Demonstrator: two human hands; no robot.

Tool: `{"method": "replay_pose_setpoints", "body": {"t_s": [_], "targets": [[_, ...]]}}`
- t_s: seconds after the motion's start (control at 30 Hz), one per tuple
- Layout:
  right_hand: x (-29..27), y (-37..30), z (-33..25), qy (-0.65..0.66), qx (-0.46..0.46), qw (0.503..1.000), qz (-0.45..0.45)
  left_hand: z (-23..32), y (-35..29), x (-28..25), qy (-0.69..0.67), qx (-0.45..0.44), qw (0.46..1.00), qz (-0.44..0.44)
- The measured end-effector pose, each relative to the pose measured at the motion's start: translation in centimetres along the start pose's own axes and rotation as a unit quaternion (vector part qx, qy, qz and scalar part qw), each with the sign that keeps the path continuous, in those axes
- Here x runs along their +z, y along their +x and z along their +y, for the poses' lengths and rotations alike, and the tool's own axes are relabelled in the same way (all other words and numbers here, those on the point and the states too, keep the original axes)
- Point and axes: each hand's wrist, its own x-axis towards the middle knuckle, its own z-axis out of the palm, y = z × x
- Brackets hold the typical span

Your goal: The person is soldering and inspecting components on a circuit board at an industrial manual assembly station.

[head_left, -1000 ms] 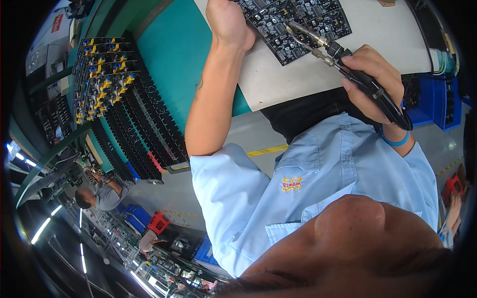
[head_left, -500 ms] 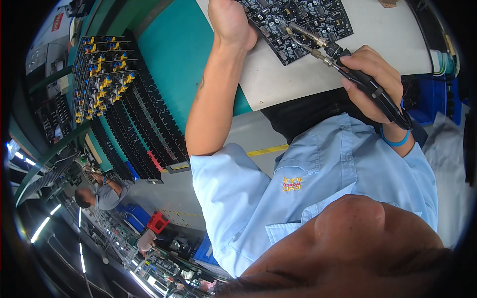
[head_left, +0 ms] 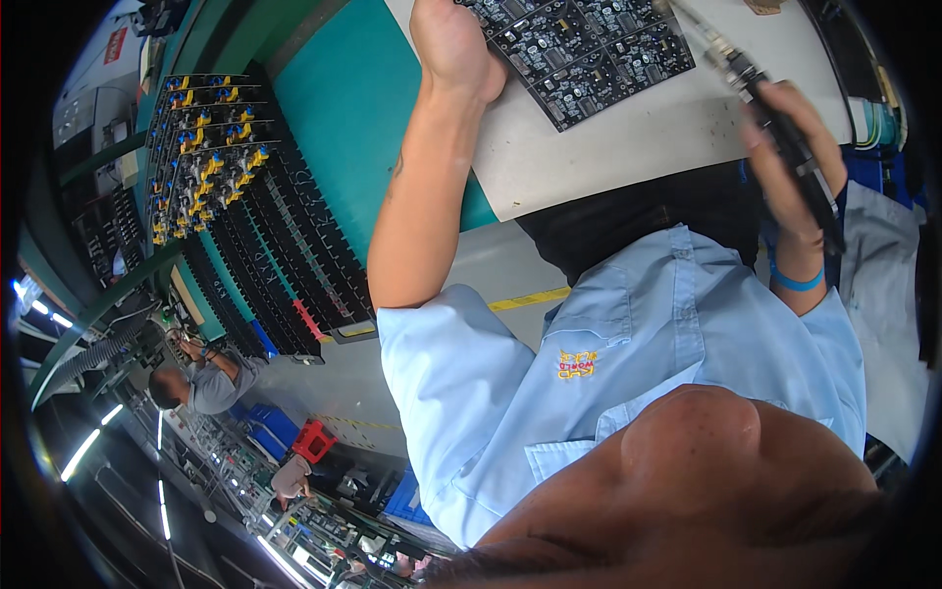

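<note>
A panel of dark circuit boards, dotted with small pale parts, lies on a white sheet at the top of the view. My left hand is at the panel's left edge; its fingers are hidden or cut off by the upper edge of the picture. In my right hand is a black-handled soldering iron with a thin metal tube beside its shaft. The iron is smeared by motion, and its front end points up and left, near the panel's right edge.
At left stands a rack of boards with yellow and blue parts, beside long black slotted strips on a green mat. Blue bins are at the right. A co-worker sits farther off at the left.
My right hand has moved right with the soldering iron, whose tip has left the middle of the panel. The left hand and the panel have hardly shifted.
</note>
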Motion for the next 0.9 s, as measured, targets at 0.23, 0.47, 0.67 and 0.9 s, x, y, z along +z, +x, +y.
{"method": "replay_pose_setpoints", "body": {"t_s": [0.23,0.47,0.67,0.9], "targets": [[-2.5,1.3,2.7,-0.168,0.112,0.948,0.245,0.0,0.1,0.2,0.000,-0.016,1.000,-0.005],[-0.9,0.5,2.3,-0.087,0.114,0.969,0.202,-0.1,0.4,-0.3,0.014,-0.021,1.000,-0.006],[1.2,0.8,-0.3,0.008,-0.034,0.999,0.008,-0.2,-0.2,0.2,0.039,-0.010,0.999,-0.001],[3.1,0.9,0.0,0.068,-0.063,0.995,-0.040,0.0,-0.2,-0.1,0.034,-0.008,0.999,-0.009]]}}
